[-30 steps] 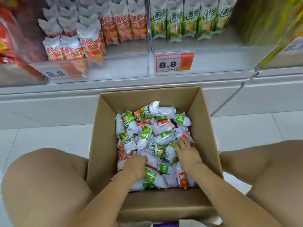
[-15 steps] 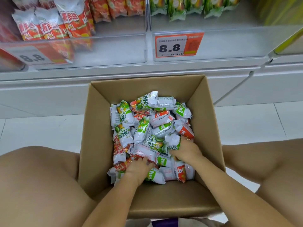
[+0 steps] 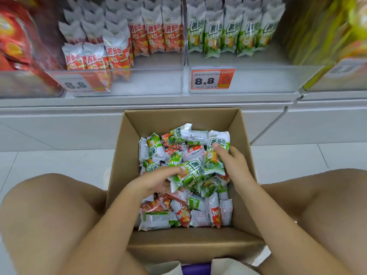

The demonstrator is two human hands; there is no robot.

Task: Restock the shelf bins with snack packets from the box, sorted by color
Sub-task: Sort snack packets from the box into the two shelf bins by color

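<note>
Left hand: your left hand [image 3: 156, 182] is curling its fingers round a green packet [image 3: 188, 171] lying over the pile.
Right hand: your right hand [image 3: 231, 162] is pinching another green packet [image 3: 217, 148], thumb on its front, near the right wall.
Box: the cardboard box [image 3: 241, 135] is sitting on the floor between your knees, holding mixed green and orange packets.
Handling: the packets are looking light, soft and slippery; I think you are doing well taking them by the middle.
Bins: the green bin [image 3: 248, 82] is waiting at upper right, the orange bin [image 3: 149, 80] left of it.
Writing: each price tag [image 3: 212, 79] is showing "8.8"; the packets are carrying Chinese characters.
</note>
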